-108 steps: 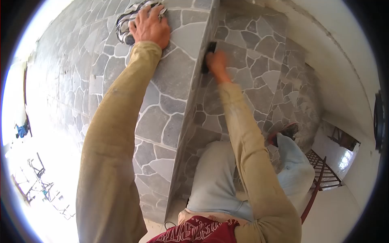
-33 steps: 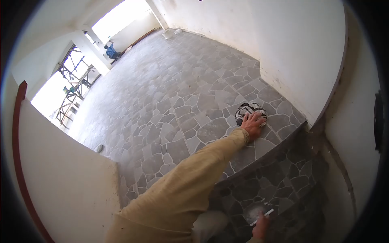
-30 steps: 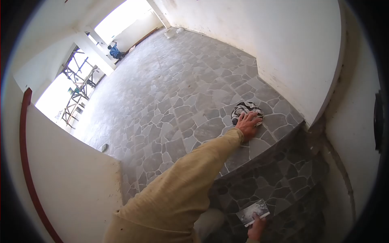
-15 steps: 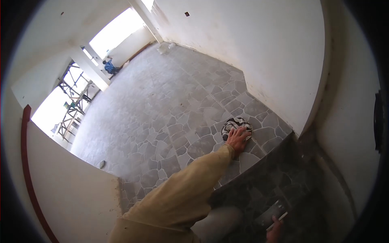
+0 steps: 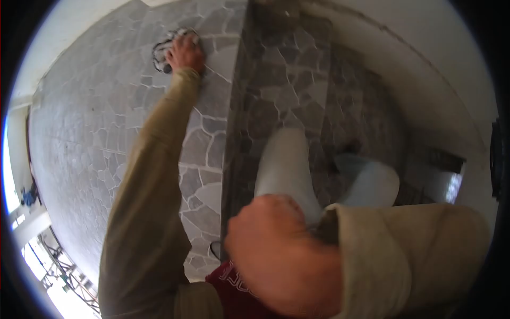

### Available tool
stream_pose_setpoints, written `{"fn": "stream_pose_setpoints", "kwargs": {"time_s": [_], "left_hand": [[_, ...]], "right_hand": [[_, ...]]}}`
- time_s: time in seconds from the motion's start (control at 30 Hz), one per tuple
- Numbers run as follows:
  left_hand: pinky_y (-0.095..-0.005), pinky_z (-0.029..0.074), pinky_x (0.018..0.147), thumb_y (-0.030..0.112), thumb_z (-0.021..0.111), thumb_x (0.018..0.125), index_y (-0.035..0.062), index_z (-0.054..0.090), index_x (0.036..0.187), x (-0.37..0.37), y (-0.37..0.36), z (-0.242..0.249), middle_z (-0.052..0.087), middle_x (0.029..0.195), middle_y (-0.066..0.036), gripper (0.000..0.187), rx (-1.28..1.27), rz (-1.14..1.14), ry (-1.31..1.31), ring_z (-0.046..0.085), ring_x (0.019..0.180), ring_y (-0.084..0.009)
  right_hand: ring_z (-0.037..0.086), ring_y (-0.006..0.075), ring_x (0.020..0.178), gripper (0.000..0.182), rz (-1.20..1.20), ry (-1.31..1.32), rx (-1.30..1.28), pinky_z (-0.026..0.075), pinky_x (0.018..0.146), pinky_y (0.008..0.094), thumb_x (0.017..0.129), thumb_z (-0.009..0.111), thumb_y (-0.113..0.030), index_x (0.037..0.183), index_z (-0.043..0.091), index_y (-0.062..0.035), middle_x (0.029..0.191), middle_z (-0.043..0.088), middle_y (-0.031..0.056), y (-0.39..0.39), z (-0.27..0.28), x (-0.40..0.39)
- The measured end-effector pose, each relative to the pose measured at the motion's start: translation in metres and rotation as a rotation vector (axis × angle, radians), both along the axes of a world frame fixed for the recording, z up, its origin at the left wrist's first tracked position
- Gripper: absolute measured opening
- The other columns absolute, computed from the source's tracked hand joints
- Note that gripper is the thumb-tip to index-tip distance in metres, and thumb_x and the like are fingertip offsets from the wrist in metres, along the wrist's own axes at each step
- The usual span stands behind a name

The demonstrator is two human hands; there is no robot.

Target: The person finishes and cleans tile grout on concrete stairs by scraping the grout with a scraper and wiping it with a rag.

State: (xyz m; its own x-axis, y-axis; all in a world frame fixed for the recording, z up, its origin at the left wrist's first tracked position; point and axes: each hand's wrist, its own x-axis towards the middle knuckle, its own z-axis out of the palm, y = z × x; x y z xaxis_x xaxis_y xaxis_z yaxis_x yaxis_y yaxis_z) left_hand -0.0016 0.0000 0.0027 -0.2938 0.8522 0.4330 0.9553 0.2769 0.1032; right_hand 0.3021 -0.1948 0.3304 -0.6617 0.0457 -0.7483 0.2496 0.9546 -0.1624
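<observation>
My left hand presses down on a bunched black-and-white patterned cloth, fingers bent over it. The cloth lies on the grey stone-patterned floor, close to the floor's raised edge. Large and blurred in front of my dark red shirt, my right hand is curled closed. Its fingertips are hidden, and I cannot make out what is in it.
Below the floor's edge are darker stone-patterned steps, with my pale-trousered knees over them. A pale wall curves along the right. Far left are a person in blue and wooden scaffolding.
The view has turned downward and sideways. My right hand has risen from low over the steps to my chest, and the flat tool seen in it is out of sight. My left hand stays on the cloth.
</observation>
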Motion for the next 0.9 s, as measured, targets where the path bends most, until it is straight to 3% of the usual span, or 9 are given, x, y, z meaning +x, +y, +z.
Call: {"fn": "stream_pose_setpoints", "kwargs": {"time_s": [0.2,0.43,0.53,0.57,0.6,0.7,0.77,0.83,0.9], "left_hand": [[-0.0533,0.025,0.113,0.032,0.058,0.092,0.0285,0.061,0.131,-0.002,0.002,0.001,0.053,0.143,-0.005,0.039,0.067,0.046,-0.03,0.045,0.136,-0.026],[-0.0585,0.018,0.118,0.034,0.057,0.092,0.0291,0.057,0.137,-0.01,0.011,-0.001,0.045,0.151,-0.006,0.045,-0.043,0.007,-0.114,0.036,0.144,-0.0278],[-0.0577,0.017,0.118,0.034,0.055,0.094,0.0292,0.056,0.139,-0.012,0.028,0.007,0.043,0.153,-0.006,0.045,-0.065,0.007,-0.107,0.035,0.145,-0.0271],[-0.0576,0.017,0.118,0.034,0.055,0.094,0.0294,0.056,0.139,-0.013,0.031,0.007,0.043,0.153,-0.006,0.045,-0.096,0.022,-0.109,0.035,0.145,-0.0271],[-0.056,0.018,0.118,0.033,0.054,0.095,0.0297,0.055,0.14,-0.014,0.035,0.006,0.043,0.152,-0.006,0.046,-0.094,0.032,-0.098,0.035,0.144,-0.0276],[-0.0516,0.021,0.118,0.033,0.055,0.094,0.0295,0.056,0.14,-0.021,0.044,0.006,0.044,0.151,-0.006,0.046,-0.096,-0.006,-0.064,0.036,0.143,-0.0284],[-0.0483,0.025,0.117,0.03,0.057,0.094,0.0267,0.059,0.137,-0.021,0.047,0.009,0.048,0.148,-0.009,0.044,-0.112,-0.064,-0.033,0.04,0.139,-0.0299],[-0.0478,0.028,0.114,0.026,0.059,0.092,0.0234,0.062,0.134,-0.03,0.053,0.002,0.051,0.145,-0.012,0.042,-0.033,-0.139,-0.044,0.044,0.135,-0.032],[-0.0483,0.03,0.113,0.023,0.06,0.091,0.0213,0.064,0.132,-0.03,0.055,0.0,0.053,0.142,-0.014,0.041,-0.04,-0.175,-0.051,0.047,0.133,-0.0338]], "right_hand": [[0.066,0.0208,0.071,0.01,-0.07,-0.179,0.269,0.047,0.055,0.0366,0.078,0.065,-0.017,0.079,0.071,-0.0088,0.079,0.066,0.0082,-0.045,0.012,-0.011],[0.069,0.0201,0.072,0.011,-0.466,-0.335,0.697,0.047,0.052,0.0353,0.083,0.065,-0.015,0.086,0.073,-0.0084,0.082,0.068,0.008,0.0,0.03,0.024],[0.068,0.0319,0.076,0.021,-0.657,0.597,0.147,0.052,0.061,0.0395,0.094,0.055,-0.012,0.106,0.07,-0.0055,0.09,0.069,0.0107,0.085,-0.066,0.055],[0.067,0.0365,0.076,0.023,-0.889,0.868,0.077,0.054,0.065,0.0423,0.097,0.053,-0.011,0.11,0.069,-0.0042,0.089,0.069,0.012,0.101,-0.129,0.051],[0.064,0.0334,0.086,0.023,-1.084,1.131,0.085,0.053,0.072,0.0454,0.091,0.059,-0.009,0.112,0.067,-0.0025,0.086,0.064,0.0133,0.108,-0.182,0.04],[0.063,0.0358,0.098,0.033,-1.463,1.332,-0.03,0.05,0.086,0.0446,0.089,0.059,-0.002,0.121,0.066,-0.0023,0.097,0.066,0.0175,0.067,-0.309,-0.013],[0.062,0.0375,0.099,0.042,-1.638,1.368,-0.305,0.048,0.092,0.0448,0.084,0.059,0.003,0.126,0.065,-0.001,0.107,0.067,0.0199,0.027,-0.336,-0.044],[0.061,0.0382,0.103,0.043,-1.677,1.445,-0.216,0.048,0.093,0.0464,0.081,0.059,0.005,0.123,0.066,-0.0002,0.111,0.066,0.0211,0.048,-0.342,-0.064],[0.059,0.0396,0.107,0.044,-1.611,1.578,-0.145,0.047,0.094,0.0468,0.078,0.058,0.007,0.121,0.065,0.0001,0.117,0.063,0.0222,0.121,-0.357,-0.076]]}}
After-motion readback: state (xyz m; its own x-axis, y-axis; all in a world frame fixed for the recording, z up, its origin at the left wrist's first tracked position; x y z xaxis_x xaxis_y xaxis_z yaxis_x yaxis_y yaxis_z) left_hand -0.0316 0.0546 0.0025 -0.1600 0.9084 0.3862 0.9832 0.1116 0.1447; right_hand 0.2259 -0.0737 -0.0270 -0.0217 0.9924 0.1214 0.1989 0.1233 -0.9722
